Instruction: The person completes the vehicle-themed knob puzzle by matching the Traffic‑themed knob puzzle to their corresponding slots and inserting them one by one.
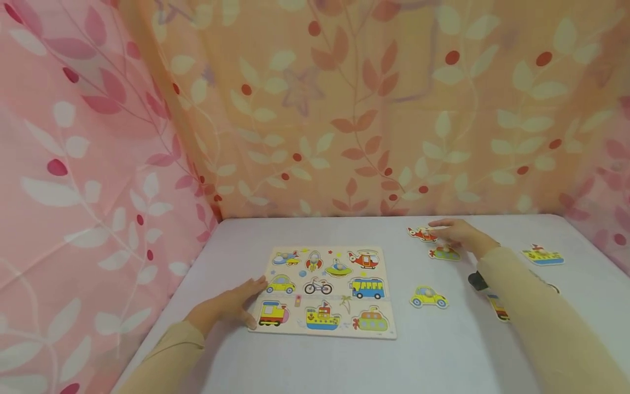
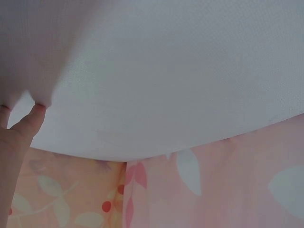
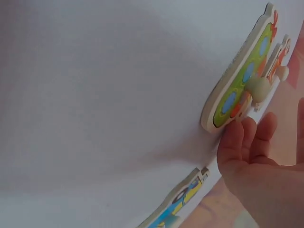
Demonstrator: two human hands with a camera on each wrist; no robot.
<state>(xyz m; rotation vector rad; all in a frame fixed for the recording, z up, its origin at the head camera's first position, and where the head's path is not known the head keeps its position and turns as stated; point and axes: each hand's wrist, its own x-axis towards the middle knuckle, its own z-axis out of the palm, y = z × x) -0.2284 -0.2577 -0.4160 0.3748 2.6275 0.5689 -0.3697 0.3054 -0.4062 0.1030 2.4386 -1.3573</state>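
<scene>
A flat puzzle board [image 1: 344,331] with vehicle pictures lies on the table, left of the head view's middle. My left hand [image 1: 233,303] rests at its left edge, thumb by the near corner and fingers by the car picture. At the far right, my right hand [image 1: 460,234] reaches over a red helicopter piece [image 1: 422,234], its fingertips overlapping that piece. Just below the hand lies a green submarine piece [image 1: 445,253]. In the right wrist view, loosely bent fingers [image 3: 231,142] are right at the rim of the submarine piece [image 3: 244,76], off its knob.
A yellow car piece [image 1: 429,297] lies right of the board. A boat piece [image 1: 542,255] sits farther right. The right sleeve [image 1: 531,317] partly covers a train piece [image 1: 500,308]. Patterned curtains [image 1: 354,109] border the table's back and sides.
</scene>
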